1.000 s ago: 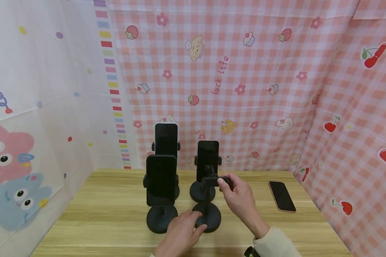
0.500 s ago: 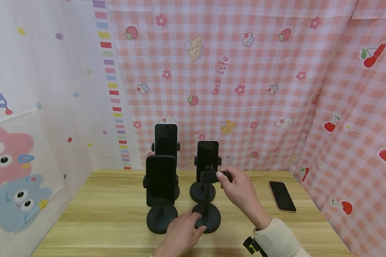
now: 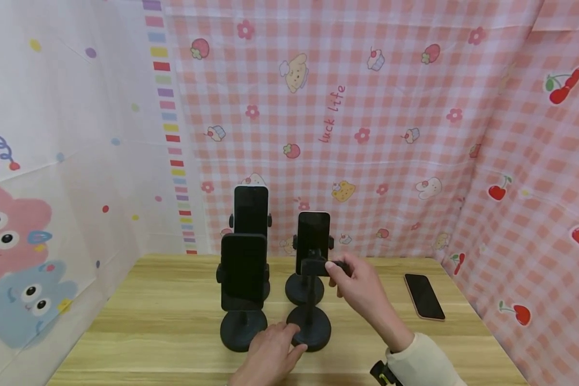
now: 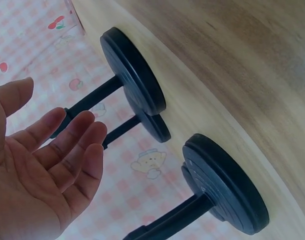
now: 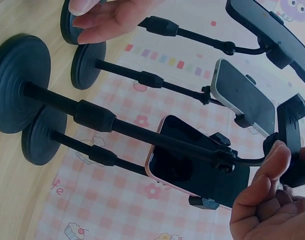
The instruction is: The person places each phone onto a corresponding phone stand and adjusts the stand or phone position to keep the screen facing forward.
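Note:
In the head view, my right hand (image 3: 359, 284) grips the empty clamp (image 3: 313, 267) atop the nearest black phone stand (image 3: 312, 327), fingertips at the clamp's right end. The right wrist view shows thumb and fingers curled at the clamp (image 5: 291, 122), which bears no phone. That stand's pole (image 5: 142, 132) rises from a round base (image 5: 17, 82). My left hand (image 3: 270, 348) lies low between the two front bases, relaxed fingers close to the right one. From the left wrist, the left hand (image 4: 52, 175) shows bent, loosely spread fingers around nothing.
Three other stands hold phones: a front-left phone (image 3: 243, 272), a white-edged phone (image 3: 251, 209) behind it, and a back-right phone (image 3: 313, 236). A loose phone (image 3: 424, 296) lies on the wooden table (image 3: 149, 321) at right. Patterned cloths (image 3: 395, 96) enclose the back and sides.
The clamp has turned from a slant to nearly level facing the head camera, with my right hand following slightly. My left hand stays about where it was.

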### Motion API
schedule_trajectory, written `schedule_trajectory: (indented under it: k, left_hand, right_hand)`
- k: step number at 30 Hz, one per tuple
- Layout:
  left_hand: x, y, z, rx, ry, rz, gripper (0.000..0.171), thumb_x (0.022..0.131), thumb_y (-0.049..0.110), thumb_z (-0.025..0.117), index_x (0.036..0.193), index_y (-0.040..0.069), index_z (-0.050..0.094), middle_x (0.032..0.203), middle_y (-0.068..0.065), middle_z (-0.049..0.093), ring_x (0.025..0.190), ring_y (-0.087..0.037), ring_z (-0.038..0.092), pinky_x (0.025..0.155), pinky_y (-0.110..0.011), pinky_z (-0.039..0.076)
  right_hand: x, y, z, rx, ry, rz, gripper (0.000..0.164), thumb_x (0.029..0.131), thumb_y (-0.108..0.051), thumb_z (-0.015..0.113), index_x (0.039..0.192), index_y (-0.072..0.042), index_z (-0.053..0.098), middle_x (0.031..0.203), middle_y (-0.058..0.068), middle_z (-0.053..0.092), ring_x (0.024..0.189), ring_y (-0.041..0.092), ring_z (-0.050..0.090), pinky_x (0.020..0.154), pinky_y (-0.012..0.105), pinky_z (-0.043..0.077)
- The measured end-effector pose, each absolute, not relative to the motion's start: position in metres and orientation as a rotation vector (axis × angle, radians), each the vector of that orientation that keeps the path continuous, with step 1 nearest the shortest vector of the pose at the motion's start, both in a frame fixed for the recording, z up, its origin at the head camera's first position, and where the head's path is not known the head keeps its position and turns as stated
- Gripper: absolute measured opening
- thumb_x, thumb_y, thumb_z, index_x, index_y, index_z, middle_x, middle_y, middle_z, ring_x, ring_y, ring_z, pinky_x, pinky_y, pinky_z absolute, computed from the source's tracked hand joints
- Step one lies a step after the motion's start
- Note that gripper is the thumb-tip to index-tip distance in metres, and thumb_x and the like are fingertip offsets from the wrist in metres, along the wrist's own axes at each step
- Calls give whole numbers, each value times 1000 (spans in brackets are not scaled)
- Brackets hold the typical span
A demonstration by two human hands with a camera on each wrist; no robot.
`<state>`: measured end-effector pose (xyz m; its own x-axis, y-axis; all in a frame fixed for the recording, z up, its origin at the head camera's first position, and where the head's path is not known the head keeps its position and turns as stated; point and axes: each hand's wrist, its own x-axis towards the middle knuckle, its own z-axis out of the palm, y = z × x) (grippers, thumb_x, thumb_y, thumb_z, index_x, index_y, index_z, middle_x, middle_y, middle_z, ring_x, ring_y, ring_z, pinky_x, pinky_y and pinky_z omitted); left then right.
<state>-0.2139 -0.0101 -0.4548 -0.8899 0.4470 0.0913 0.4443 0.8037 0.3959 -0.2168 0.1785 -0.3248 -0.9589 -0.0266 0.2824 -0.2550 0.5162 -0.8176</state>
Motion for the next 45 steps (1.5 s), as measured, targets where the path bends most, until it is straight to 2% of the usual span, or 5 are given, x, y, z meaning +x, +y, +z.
schedule_trajectory:
  k: [19,27,32,37,45]
  left_hand:
    - [-214,-9,-459,688,2958,647,40,88,42,63,112,10,67,105,-9,69,93,-25,62,76,-48,53]
    - [-216,-10,-461,693,2953,644,41,88,43,63,112,10,67,104,-9,69,91,-24,62,74,-47,54]
    - [-217,-12,-463,716,2959,614,40,88,43,63,110,11,67,100,-7,69,86,-22,62,70,-43,55]
    - [-216,-12,-463,698,2958,502,39,86,43,65,109,11,68,101,-8,68,89,-24,61,70,-45,54]
    - [-214,-13,-463,680,2920,321,35,74,37,77,97,11,69,84,-6,62,77,-24,57,68,-49,50]
  right_hand:
    - [-218,186,-331,320,-2523,1488,24,95,-30,59,99,-7,63,76,11,65,59,27,59,56,36,50]
    - [-217,188,-332,308,-2508,1535,32,92,-37,61,101,-6,62,77,14,65,60,25,63,59,37,51]
    - [-213,190,-331,351,-2519,1576,32,92,-36,61,103,-6,63,81,21,64,61,24,63,58,36,51]
    - [-213,195,-334,388,-2549,1567,35,90,-37,64,106,-6,62,81,18,63,64,23,63,59,36,51]
    - [-216,209,-345,332,-2711,1397,49,82,-37,73,115,-3,60,83,10,65,66,16,62,58,33,49]
